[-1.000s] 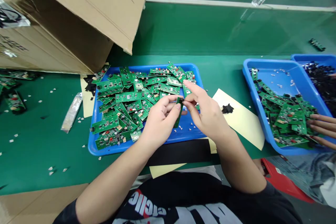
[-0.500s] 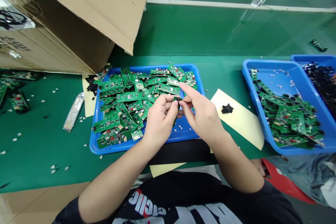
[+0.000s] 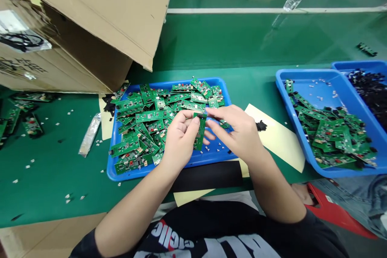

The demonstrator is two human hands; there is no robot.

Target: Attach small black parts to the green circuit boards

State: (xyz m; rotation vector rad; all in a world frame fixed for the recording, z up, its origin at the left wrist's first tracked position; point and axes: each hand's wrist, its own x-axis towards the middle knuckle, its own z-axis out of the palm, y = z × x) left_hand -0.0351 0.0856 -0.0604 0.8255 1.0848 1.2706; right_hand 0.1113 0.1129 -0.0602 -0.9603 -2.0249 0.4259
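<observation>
My left hand [image 3: 181,135] grips a green circuit board [image 3: 199,132] between thumb and fingers, its long side pointing toward me. My right hand [image 3: 238,129] is at the board's upper right edge, thumb and forefinger stretched out and apart; whether they touch the board I cannot tell. Both hands are over a blue tray [image 3: 193,164] heaped with green circuit boards [image 3: 151,116]. Small pale bits lie on the tray's bare right part. Right of the tray, a small heap of black pieces [image 3: 261,125] rests on cream paper [image 3: 279,145], partly behind my right hand.
A second blue tray [image 3: 282,88] of boards stands at the right, beside another tray of black parts [image 3: 369,92]. An open cardboard box [image 3: 75,60] fills the back left. A clear packet [image 3: 90,135] lies left. A black sheet [image 3: 208,176] lies along the front edge.
The board in my left hand has turned so more of its face shows. My right thumb and forefinger have moved from a pinch at its end to spread apart. The view has shifted slightly.
</observation>
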